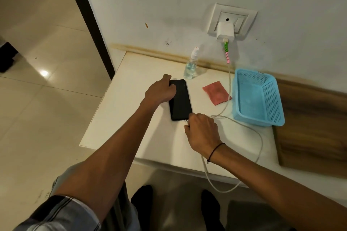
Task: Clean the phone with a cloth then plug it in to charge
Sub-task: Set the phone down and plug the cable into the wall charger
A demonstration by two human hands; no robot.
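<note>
A black phone [180, 101] lies screen-up on the white table [131, 118]. My left hand [159, 91] rests on its far left edge and pins it down. My right hand [201, 130] pinches the plug end of the white charging cable [260, 137] right at the phone's near edge; the plug itself is hidden by my fingers. The cable loops off the table's front and runs up to a white charger [225, 31] in the wall socket [231, 19]. A folded red cloth [216, 92] lies flat to the right of the phone.
A small clear spray bottle [191, 67] stands against the wall behind the phone. A blue plastic basket [257, 97] sits at the table's right. A wooden panel [311, 127] borders the table on the right; tiled floor lies to the left.
</note>
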